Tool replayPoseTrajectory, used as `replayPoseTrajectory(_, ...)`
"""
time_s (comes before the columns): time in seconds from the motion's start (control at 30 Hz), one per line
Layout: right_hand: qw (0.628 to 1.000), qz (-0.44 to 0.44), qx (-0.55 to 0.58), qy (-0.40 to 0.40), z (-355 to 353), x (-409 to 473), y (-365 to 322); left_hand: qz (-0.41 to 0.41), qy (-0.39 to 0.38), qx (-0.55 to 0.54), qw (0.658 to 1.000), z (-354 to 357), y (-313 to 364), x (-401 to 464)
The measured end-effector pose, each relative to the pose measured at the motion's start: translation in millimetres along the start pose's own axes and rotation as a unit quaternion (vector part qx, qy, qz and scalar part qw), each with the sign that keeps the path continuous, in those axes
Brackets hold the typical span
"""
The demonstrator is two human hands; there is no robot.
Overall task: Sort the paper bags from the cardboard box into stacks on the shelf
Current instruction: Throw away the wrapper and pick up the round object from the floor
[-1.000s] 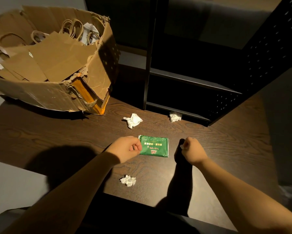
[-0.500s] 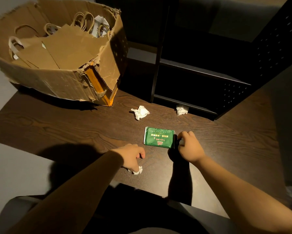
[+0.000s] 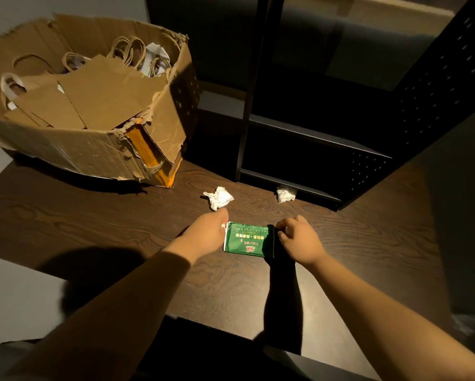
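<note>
A: Paper bags (image 3: 93,97) lie in the torn cardboard box (image 3: 74,152) at the far left of the table (image 3: 65,224), flat, handles up, brown mostly, a white-handled one at the left edge. Shelf (image 3: 313,138) stands dark to the right of the box; no stacks visible on its boards.

B: And the hands?

A: Both low on the table, either side of a green packet (image 3: 246,239). Left hand (image 3: 210,229) curled at the packet's left end, something small and white showing at the fingers; I can't tell whether it pinches the packet's edge or a scrap. Right hand (image 3: 297,240) curled at the packet's right end, fingertips pinching there, probably on the packet itself, though shadow hides the contact.

B: So the step in hand isn't a bag at all.

A: My reading: clearing the work surface first. Two crumpled paper wads (image 3: 220,198) (image 3: 286,193) sit beyond the packet, one just in front of the shelf's bottom board.

B: How to do it well?

A: Lift the packet flat with both ends supported, set it well apart from the shelf mouth. Sweep the wads aside too, or they'll jam under the first stack. Then draw bags from the top of the box, not through the torn corner; that flap looks ready to rip further
</note>
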State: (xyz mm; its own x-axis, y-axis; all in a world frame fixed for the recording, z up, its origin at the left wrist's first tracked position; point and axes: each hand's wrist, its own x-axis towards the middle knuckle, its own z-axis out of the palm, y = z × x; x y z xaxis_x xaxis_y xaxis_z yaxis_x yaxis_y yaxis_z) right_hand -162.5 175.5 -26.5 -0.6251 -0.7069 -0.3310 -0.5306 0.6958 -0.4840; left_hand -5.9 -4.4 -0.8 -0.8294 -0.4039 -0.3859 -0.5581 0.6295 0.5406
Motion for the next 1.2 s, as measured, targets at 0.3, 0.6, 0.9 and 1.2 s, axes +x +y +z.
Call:
replayPoseTrajectory(0.3, 0.993, 0.060, -0.079, -0.058, -12, 44, -11, 0.043, 0.009, 0.043, 0.998, -26, 10, 54)
replayPoseTrajectory(0.6, 0.983, 0.138, -0.099, -0.071, -6, 83, -13, -0.007, -0.109, 0.148, 0.983, -28, -20, 65)
replayPoseTrajectory(0.9, 0.995, 0.098, 0.013, 0.035, 27, 45, -6, 0.028, -0.093, 0.135, 0.986, -17, -49, 60)
replayPoseTrajectory(1.2, 0.901, 0.186, 0.335, 0.205, 23, -3, -30, -0.053, -0.004, -0.141, 0.989, -11, -17, 46)
